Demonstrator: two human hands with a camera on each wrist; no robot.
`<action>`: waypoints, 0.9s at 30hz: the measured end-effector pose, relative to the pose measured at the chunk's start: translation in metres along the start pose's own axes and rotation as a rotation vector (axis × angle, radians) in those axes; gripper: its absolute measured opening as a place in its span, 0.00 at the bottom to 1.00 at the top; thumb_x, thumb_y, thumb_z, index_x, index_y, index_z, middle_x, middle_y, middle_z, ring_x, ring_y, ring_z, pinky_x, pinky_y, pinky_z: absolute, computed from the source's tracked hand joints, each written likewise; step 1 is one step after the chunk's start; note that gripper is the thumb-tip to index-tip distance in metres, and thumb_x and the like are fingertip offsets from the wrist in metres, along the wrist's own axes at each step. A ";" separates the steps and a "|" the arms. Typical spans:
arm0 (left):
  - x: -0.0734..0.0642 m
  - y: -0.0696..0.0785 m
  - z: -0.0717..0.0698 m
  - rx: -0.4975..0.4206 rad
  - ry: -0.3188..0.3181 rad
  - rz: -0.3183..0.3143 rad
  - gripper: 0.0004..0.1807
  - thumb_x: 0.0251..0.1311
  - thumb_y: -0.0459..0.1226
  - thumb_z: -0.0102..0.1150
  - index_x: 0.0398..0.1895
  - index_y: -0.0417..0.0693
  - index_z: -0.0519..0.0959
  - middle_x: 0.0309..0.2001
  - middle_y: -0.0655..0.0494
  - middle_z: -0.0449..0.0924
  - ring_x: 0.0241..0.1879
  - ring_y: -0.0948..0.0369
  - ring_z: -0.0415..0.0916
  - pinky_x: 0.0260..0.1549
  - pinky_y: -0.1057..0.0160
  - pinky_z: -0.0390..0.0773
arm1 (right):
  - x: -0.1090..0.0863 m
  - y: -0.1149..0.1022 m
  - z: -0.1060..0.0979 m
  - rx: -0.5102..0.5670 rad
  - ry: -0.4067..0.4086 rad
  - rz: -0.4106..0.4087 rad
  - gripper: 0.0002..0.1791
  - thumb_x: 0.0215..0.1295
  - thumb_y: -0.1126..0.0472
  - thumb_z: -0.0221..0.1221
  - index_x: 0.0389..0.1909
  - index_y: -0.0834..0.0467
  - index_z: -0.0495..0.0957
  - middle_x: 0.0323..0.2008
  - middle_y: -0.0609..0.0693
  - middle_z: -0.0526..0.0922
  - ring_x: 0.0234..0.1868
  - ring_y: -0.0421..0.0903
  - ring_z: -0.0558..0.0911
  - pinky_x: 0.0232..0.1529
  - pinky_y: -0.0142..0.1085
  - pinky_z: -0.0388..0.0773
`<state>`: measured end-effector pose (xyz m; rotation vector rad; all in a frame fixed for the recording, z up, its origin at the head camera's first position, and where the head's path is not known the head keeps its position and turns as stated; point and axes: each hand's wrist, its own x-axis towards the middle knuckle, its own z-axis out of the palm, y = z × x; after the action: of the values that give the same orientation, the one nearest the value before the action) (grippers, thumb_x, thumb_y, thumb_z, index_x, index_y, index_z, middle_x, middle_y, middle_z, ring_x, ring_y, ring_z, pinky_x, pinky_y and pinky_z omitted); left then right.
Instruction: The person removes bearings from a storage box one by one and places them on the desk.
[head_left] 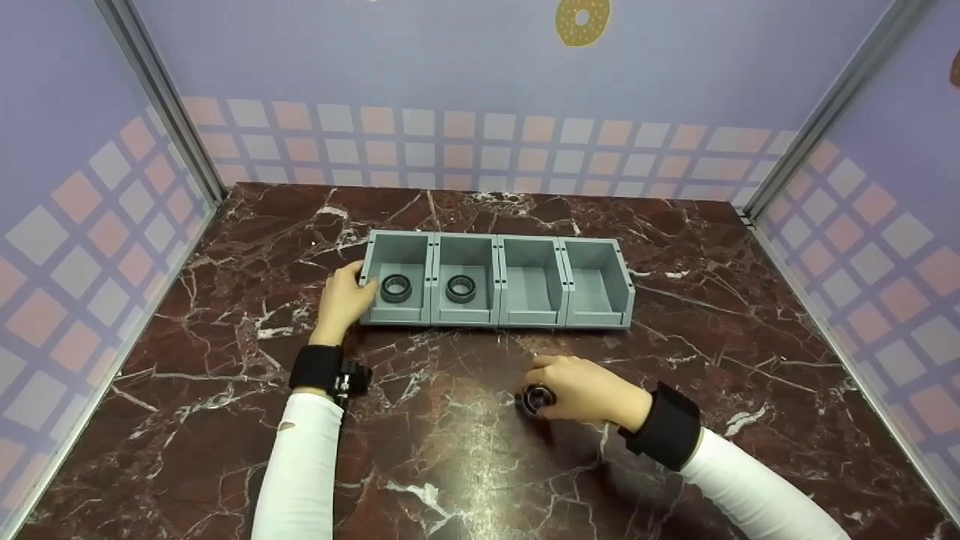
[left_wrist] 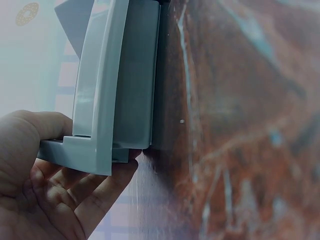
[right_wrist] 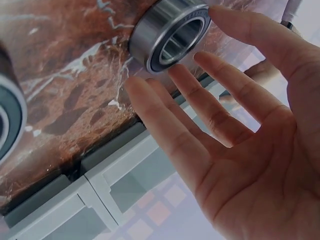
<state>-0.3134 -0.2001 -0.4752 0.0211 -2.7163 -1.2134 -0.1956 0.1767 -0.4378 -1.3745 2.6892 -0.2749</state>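
My left hand (head_left: pixel 346 298) grips the side wall of the leftmost grey-green storage bin (head_left: pixel 395 313). In the left wrist view the thumb lies on one side of the bin's wall (left_wrist: pixel 102 85), the fingers on the other. On the marbled table in front of the row, my right hand (head_left: pixel 581 388) pinches a ball bearing (head_left: pixel 537 399) by its rim, between thumb and fingertips. In the right wrist view that steel bearing (right_wrist: pixel 170 37) has its ring face towards the palm. A second bearing (right_wrist: pixel 11 117) shows at that view's left edge, hidden in the head view.
Several bins stand joined in a row. One bearing (head_left: pixel 396 288) lies in the leftmost bin and another bearing (head_left: pixel 460 289) in the bin beside it. The two right bins (head_left: pixel 531 289) hold nothing visible. Panelled walls (head_left: pixel 480 75) enclose the table (head_left: pixel 450 450) at the back and sides.
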 end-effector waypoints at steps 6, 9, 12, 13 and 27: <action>0.000 -0.001 0.000 -0.007 -0.002 -0.002 0.28 0.69 0.34 0.53 0.70 0.30 0.71 0.55 0.30 0.82 0.44 0.39 0.81 0.49 0.41 0.76 | -0.002 0.005 -0.002 0.036 0.048 -0.004 0.19 0.56 0.65 0.72 0.50 0.59 0.87 0.43 0.52 0.82 0.39 0.49 0.84 0.40 0.44 0.82; -0.001 -0.001 0.000 -0.014 -0.002 0.001 0.27 0.70 0.34 0.54 0.70 0.30 0.71 0.55 0.30 0.82 0.41 0.41 0.81 0.47 0.43 0.76 | -0.004 0.008 -0.003 0.065 0.062 0.003 0.19 0.56 0.65 0.73 0.50 0.59 0.86 0.44 0.53 0.83 0.39 0.49 0.84 0.41 0.44 0.82; -0.002 0.000 0.000 -0.021 -0.006 0.002 0.27 0.71 0.34 0.53 0.70 0.30 0.71 0.55 0.30 0.82 0.40 0.42 0.81 0.46 0.44 0.76 | -0.006 0.011 -0.004 0.092 0.084 0.008 0.19 0.57 0.65 0.73 0.51 0.60 0.86 0.46 0.54 0.83 0.41 0.49 0.84 0.44 0.44 0.82; -0.002 0.000 0.000 -0.022 -0.006 0.000 0.27 0.71 0.34 0.53 0.70 0.30 0.71 0.55 0.30 0.81 0.40 0.42 0.81 0.46 0.44 0.76 | -0.007 0.012 -0.005 0.098 0.094 0.009 0.19 0.57 0.66 0.73 0.51 0.60 0.86 0.47 0.54 0.83 0.42 0.49 0.84 0.45 0.44 0.82; -0.001 0.001 0.000 0.001 -0.005 -0.007 0.28 0.70 0.34 0.54 0.70 0.29 0.70 0.56 0.30 0.81 0.34 0.45 0.79 0.41 0.46 0.75 | -0.019 0.028 -0.013 0.132 0.211 0.062 0.19 0.64 0.68 0.69 0.56 0.65 0.84 0.46 0.58 0.84 0.41 0.52 0.86 0.42 0.44 0.83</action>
<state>-0.3119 -0.1991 -0.4746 0.0270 -2.7237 -1.2154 -0.2088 0.2096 -0.4311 -1.2882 2.8136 -0.6122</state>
